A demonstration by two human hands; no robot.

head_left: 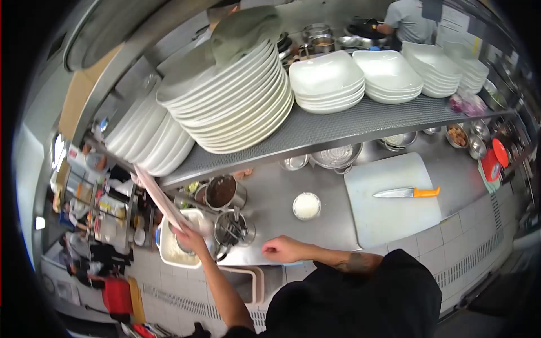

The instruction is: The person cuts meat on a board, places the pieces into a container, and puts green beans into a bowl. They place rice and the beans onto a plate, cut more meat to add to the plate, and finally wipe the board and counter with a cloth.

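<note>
My left hand [193, 241] reaches over a white tub [164, 253] with pale contents, at the left end of the steel counter. Its fingers are bent down beside the lower end of a long pinkish strip [158, 194]; I cannot tell what they hold. Beside it stand a metal container of utensils [232, 228] and a pot of dark brown sauce [222, 191]. My right hand [286, 249] hovers at the counter's front edge, fingers curled in and nothing showing in them. Beyond it sits a small round container of white food [307, 206].
An orange-handled knife [403, 192] lies on a white cutting board [366, 222] to the right. Overhead, a shelf [265, 145] carries stacked plates [242, 107] and square bowls [327, 79]. A person in grey [407, 22] stands behind it; others are at far left.
</note>
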